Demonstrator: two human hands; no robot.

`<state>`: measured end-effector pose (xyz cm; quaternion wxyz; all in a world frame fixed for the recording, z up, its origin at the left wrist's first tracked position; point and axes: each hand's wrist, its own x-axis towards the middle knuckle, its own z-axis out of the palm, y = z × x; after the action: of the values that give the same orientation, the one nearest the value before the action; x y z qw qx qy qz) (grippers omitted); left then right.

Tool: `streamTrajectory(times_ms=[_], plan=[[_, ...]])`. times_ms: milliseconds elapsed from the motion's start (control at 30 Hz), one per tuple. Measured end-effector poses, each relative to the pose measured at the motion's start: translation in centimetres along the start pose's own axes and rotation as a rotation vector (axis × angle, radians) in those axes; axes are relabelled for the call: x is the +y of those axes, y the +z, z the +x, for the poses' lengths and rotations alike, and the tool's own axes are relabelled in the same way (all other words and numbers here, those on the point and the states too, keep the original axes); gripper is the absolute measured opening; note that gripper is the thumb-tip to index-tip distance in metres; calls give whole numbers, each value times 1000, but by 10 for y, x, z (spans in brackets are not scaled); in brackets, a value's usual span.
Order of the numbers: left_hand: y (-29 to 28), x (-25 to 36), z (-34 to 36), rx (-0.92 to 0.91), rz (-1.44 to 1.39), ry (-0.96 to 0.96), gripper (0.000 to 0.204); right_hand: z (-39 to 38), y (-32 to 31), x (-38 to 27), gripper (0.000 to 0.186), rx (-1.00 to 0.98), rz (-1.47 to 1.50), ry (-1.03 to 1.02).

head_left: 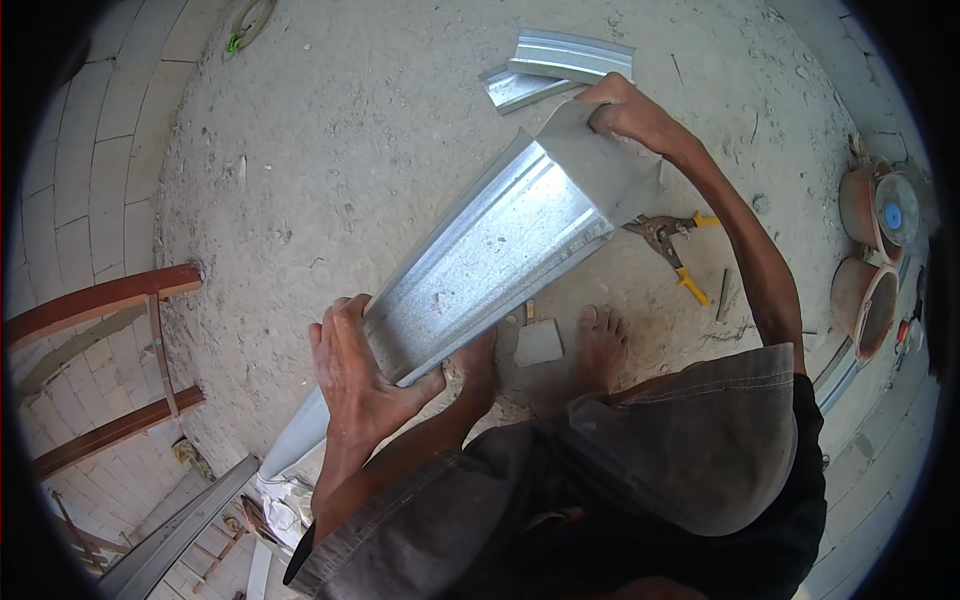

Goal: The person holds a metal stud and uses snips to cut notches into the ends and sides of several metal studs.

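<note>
A long galvanized metal channel [490, 240] slants across my lap, its far end raised toward the upper right. My left hand [352, 380] is wrapped round its edges lower down, with the thumb on the near edge and the fingers at the far edge. At the raised end, my right hand [632, 112] grips a grey flap [590, 135] that stands bent away from the channel; its fingertips are partly hidden. Tin snips [662, 236] with yellow handles lie spread on the floor just beyond that end. Two short channel offcuts [572, 55] lie overlapping past my right hand.
A small pale square piece [538, 343] lies between my bare feet. Two dusty buckets [865, 300] and a clear round container [897, 208] stand at the right. At the left are reddish-brown metal bars [110, 300]. Block walls rise on both sides of the dusty floor.
</note>
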<state>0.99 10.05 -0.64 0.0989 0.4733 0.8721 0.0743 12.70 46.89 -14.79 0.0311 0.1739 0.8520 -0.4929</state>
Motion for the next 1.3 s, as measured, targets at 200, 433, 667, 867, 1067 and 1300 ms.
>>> streamTrajectory(times_ms=[200,433,667,867,1067,1300], plan=[[3,9,8,-69,-35,-21,82,25,201,5,40,217,807,166],[28,-7,5,-77,50,39,81,-26,-54,-15,30,157,-774,-99],[1,-3,8,-69,-11,-26,85,-2,4,2,34,-29,-28,104],[20,-1,7,-113,25,-41,85,32,193,15,38,103,703,179],[40,-18,2,-120,57,22,79,-19,-30,-11,28,149,-690,-142],[16,-7,8,-27,30,25,84,8,0,2,30,-58,105,54]])
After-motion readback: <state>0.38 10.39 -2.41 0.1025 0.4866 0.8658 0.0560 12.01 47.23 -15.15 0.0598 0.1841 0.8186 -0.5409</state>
